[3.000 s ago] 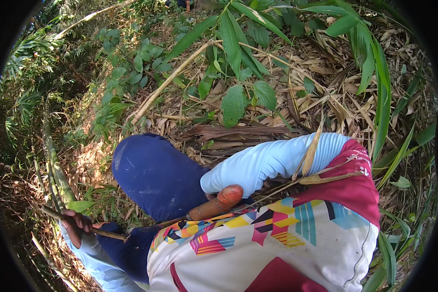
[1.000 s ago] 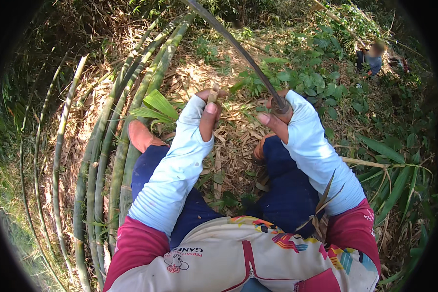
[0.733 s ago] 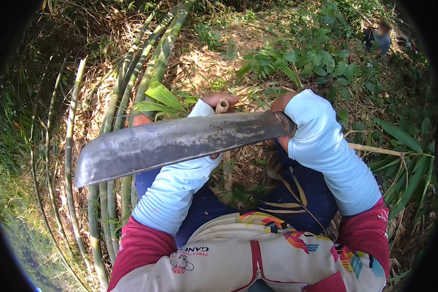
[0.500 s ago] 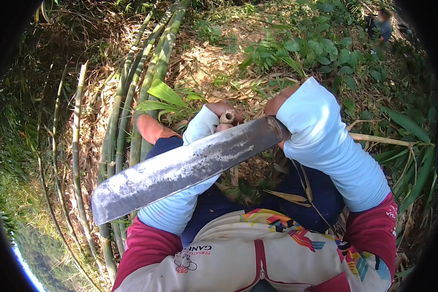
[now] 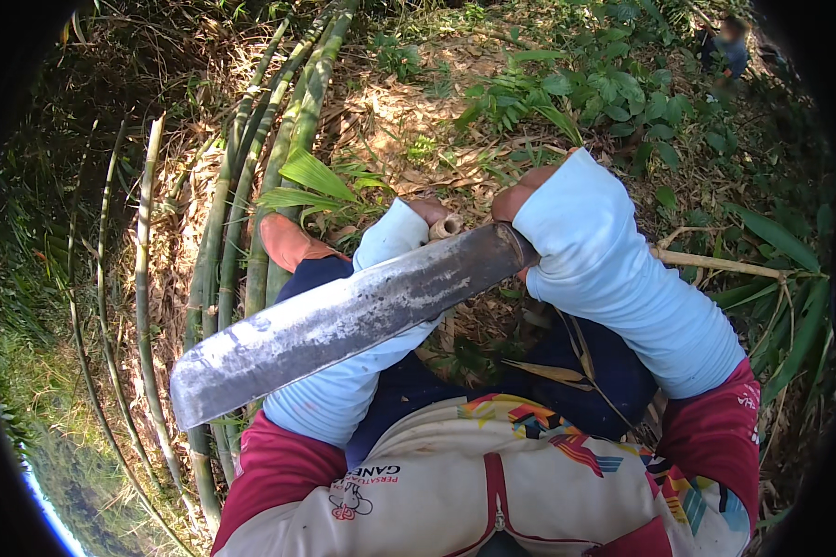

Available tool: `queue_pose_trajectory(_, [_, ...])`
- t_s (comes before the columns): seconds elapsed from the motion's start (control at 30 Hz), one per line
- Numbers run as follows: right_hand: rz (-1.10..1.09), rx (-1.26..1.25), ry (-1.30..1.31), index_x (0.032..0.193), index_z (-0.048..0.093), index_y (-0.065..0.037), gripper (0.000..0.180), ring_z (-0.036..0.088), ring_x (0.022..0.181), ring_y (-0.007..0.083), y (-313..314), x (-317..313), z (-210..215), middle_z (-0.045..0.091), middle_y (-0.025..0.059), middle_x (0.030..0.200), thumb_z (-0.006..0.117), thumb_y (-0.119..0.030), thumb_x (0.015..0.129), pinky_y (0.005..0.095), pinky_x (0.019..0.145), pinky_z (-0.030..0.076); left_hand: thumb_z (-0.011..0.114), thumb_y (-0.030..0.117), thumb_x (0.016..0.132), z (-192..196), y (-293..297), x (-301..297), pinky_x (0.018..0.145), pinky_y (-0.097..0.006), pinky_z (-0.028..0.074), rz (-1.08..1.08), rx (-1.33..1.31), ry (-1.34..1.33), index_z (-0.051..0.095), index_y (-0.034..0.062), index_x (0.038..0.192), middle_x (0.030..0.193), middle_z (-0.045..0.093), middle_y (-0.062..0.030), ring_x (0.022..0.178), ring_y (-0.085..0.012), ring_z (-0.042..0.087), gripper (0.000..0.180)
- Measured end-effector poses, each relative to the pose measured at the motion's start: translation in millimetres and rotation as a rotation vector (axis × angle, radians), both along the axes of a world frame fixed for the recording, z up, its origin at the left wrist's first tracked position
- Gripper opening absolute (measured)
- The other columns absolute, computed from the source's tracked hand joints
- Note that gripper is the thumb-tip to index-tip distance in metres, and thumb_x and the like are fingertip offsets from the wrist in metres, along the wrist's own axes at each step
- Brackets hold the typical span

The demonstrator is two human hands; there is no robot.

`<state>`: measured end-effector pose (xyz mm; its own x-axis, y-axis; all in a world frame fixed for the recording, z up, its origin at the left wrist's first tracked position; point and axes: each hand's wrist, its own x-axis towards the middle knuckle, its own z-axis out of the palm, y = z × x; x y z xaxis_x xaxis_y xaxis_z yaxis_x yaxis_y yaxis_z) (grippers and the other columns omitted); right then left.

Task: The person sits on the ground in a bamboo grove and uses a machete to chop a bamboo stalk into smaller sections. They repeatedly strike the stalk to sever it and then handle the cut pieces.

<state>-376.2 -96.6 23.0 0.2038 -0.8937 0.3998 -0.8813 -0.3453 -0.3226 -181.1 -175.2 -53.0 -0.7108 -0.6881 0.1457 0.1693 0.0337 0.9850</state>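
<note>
A long machete blade, grey and worn, slants across the middle with its blunt tip at the lower left. At its base my right hand is closed around the handle, which the fingers and pale blue sleeve hide. My left hand is closed, partly hidden behind the blade and the other pale blue sleeve. By its fingers shows the open round end of a tan, hollow bamboo-like piece. The rest of that piece is out of sight behind the blade. The blade's upper edge lies close to this end in the view.
Several long green bamboo stems lean along the left. A bare foot rests beside them. Dry leaves cover the ground ahead. Leafy plants grow at the upper right, where another person is far off. A cut branch juts in from the right.
My right hand and the machete have shifted slightly to the left. The hollow piece's open end has moved a little right and now tilts the other way, while the blade covers more of my left hand.
</note>
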Motion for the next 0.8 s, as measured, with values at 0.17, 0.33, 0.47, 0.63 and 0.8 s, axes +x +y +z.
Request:
queue_pose_trajectory(0.17, [0.010, -0.075, -0.031, 0.074, 0.060, -0.012, 0.027, 0.059, 0.062, 0.0257, 1.1, 2.1, -5.8, 0.055, 0.0040, 0.064, 0.075, -0.012, 0.051, 0.0377, 0.059, 0.042, 0.068, 0.002, 0.079, 2.6, 2.7, 3.2, 0.061, -0.024, 0.045, 0.068, -0.058, -0.101, 0.058, 0.0041, 0.094, 0.078, 0.058, -0.0014, 0.069, -0.0070, 0.054, 0.018])
queue_pose_trajectory(0.33, [0.000, -0.032, 0.068, 0.073, 0.061, -0.012, 0.022, 0.062, 0.062, 0.0251, -2.1, -1.9, -4.9, 0.057, 0.0049, 0.060, 0.072, -0.017, 0.055, 0.0389, 0.059, 0.046, 0.071, 0.007, 0.079, -11.3, -8.9, 9.3, 0.062, -0.026, 0.046, -0.019, 0.088, -0.100, 0.060, 0.0048, 0.090, 0.077, 0.061, -0.0013, 0.069, -0.0088, 0.056, 0.016])
queue_pose_trajectory(0.47, [-0.008, -0.017, 0.061, 0.070, 0.061, -0.011, 0.017, 0.062, 0.064, 0.0283, -4.6, -12.7, -10.8, 0.058, 0.0074, 0.061, 0.070, -0.017, 0.057, 0.0397, 0.059, 0.047, 0.068, 0.006, 0.080, -14.8, -3.9, 9.0, 0.061, -0.025, 0.045, 0.060, -0.032, -0.032, 0.060, 0.0049, 0.092, 0.077, 0.060, -0.0003, 0.069, -0.0083, 0.056, 0.015])
queue_pose_trajectory(0.63, [-0.077, 0.228, 0.099, 0.081, 0.064, -0.013, 0.037, 0.059, 0.078, 0.0300, -6.3, -19.1, -6.0, 0.063, 0.0050, 0.077, 0.079, -0.012, 0.048, 0.0388, 0.072, 0.045, 0.060, 0.005, 0.085, -9.7, -1.1, 6.1, 0.059, -0.022, 0.044, 0.003, 0.110, 0.040, 0.057, 0.0039, 0.095, 0.076, 0.058, 0.0011, 0.068, -0.0059, 0.055, 0.011])
queue_pose_trajectory(0.8, [-0.112, 0.139, -0.026, 0.088, 0.064, -0.009, 0.034, 0.059, 0.074, 0.0304, -14.7, -44.0, -30.4, 0.061, 0.0080, 0.076, 0.077, -0.008, 0.056, 0.0377, 0.065, 0.046, 0.060, 0.011, 0.086, 10.5, 6.8, -1.1, 0.055, -0.024, 0.044, -0.029, 0.074, 0.030, 0.054, 0.0064, 0.084, 0.072, 0.057, 0.0008, 0.062, -0.0077, 0.054, 0.008])
